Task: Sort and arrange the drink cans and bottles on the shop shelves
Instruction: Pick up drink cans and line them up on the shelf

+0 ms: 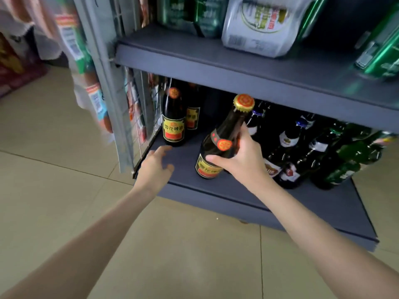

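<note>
My right hand grips a dark brown bottle with a gold cap and a yellow-red label, tilted to the right over the bottom shelf. Two matching brown bottles stand upright at the shelf's back left. My left hand hovers with relaxed fingers over the shelf's front left corner, holding nothing. To the right, several dark and green bottles crowd the shelf, leaning.
The upper shelf holds shrink-wrapped packs of green cans, a white pack and another green pack at the right. A wire side panel with hanging packets closes the left end. Beige tiled floor lies below.
</note>
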`<action>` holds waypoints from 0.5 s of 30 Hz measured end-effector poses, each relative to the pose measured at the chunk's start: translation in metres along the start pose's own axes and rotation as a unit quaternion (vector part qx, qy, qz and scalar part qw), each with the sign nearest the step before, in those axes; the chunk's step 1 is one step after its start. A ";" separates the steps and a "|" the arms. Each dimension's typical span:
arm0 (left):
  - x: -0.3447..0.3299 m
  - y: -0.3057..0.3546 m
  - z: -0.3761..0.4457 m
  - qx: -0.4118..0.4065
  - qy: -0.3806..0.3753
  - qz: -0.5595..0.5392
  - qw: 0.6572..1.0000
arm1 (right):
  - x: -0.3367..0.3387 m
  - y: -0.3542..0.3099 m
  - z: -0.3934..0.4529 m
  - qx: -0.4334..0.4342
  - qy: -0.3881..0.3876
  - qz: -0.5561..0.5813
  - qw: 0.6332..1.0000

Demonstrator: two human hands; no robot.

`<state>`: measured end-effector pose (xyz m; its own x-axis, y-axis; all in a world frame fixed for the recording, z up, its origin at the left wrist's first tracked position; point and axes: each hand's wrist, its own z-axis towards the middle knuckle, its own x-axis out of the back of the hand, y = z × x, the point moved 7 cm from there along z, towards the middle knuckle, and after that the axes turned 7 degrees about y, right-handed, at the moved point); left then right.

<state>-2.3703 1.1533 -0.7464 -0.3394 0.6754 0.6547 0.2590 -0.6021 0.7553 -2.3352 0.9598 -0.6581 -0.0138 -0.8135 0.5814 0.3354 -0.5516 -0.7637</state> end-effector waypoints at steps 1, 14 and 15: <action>0.006 -0.005 0.001 0.000 0.008 -0.002 1.000 | -0.011 0.000 0.009 0.003 -0.002 -0.002 1.000; 0.008 -0.028 0.019 -0.006 0.024 -0.005 1.000 | -0.062 0.031 0.098 -0.126 0.047 -0.078 0.988; 0.003 -0.025 0.022 -0.011 0.022 -0.007 1.000 | -0.060 0.033 0.102 -0.137 0.069 -0.073 0.986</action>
<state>-2.3581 1.1802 -0.7627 -0.3815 0.6647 0.6423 0.2348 -0.6024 0.7629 -2.2271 1.0093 -0.6893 -0.1773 -0.7283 0.6619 0.0544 -0.6788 -0.7323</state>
